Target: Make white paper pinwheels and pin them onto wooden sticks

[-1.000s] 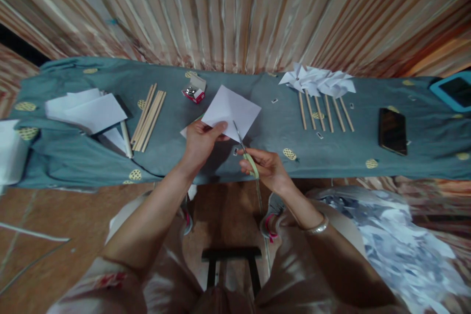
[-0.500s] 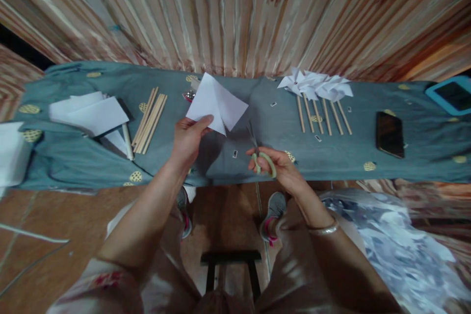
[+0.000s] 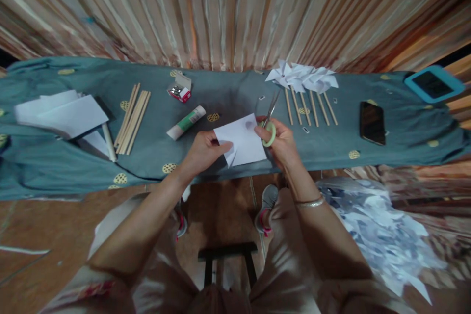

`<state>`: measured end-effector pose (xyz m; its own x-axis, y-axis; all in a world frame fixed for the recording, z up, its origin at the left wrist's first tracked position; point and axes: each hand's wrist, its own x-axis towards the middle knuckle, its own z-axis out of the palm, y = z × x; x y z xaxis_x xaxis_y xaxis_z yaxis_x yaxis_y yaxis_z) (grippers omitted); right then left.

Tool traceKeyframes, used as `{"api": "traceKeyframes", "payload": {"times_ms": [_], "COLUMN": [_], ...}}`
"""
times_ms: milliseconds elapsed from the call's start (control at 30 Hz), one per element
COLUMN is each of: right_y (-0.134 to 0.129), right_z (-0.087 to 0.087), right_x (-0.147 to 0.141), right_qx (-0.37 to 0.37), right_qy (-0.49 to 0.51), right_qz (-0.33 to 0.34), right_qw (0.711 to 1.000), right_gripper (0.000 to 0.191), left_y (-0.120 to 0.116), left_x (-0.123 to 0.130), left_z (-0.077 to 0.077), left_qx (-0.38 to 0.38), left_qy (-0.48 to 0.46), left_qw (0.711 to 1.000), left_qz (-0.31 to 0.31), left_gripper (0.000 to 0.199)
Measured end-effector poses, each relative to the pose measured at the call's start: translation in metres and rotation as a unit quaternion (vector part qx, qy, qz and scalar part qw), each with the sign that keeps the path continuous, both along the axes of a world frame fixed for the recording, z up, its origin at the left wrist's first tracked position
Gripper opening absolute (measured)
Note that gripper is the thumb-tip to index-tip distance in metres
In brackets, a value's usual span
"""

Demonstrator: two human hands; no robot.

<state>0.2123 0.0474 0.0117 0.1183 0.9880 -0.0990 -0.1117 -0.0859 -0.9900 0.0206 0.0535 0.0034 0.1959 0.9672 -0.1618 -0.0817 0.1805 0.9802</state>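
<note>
A white paper square with a cut slit is pinched at its left side by my left hand, thumb on top. Green-handled scissors sit in my closed right hand, blades pointing up and away. The right thumb and fingers also touch the paper's right edge. Beyond my left hand lies a glue stick with a green and white label. Behind it stands an open small red box of metal bits. White paper pinwheels on wooden sticks lie to the right.
Stacked white paper and several loose wooden sticks lie at the left of the teal cloth. A phone and a blue-framed tablet lie at the right. Below, a clear bag of white paper pieces stands on the floor.
The paper has come down and turned flatter, uncovering the glue stick and red box. My right hand has risen with the scissors to meet the paper's right edge. The view has shifted slightly.
</note>
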Motion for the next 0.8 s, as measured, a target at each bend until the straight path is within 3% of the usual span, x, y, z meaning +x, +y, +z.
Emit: {"api": "traceKeyframes", "payload": {"times_ms": [200,367,533,800], "right_y": [0.008,0.012,0.014,0.018], "right_z": [0.0,0.0,-0.008,-0.009], "right_x": [-0.003,-0.006,-0.007,-0.002], "right_qx": [-0.026,-0.024,-0.003,0.03], "right_qy": [0.03,0.039,0.066,0.083], "right_qz": [-0.023,-0.036,-0.085,-0.121], "right_qw": [0.999,0.998,0.994,0.989], "right_gripper": [0.049,0.051,0.05,0.04], "left_y": [-0.005,-0.009,-0.013,-0.012], "left_x": [0.003,0.007,0.007,0.006], "left_z": [-0.002,-0.007,-0.011,-0.01], "left_qx": [-0.008,-0.01,-0.03,-0.036], "left_qy": [0.006,-0.017,0.008,0.017], "left_qw": [0.999,0.999,0.996,0.997], "left_qz": [-0.041,-0.04,-0.079,-0.06], "left_gripper": [0.012,0.02,0.023,0.025]}}
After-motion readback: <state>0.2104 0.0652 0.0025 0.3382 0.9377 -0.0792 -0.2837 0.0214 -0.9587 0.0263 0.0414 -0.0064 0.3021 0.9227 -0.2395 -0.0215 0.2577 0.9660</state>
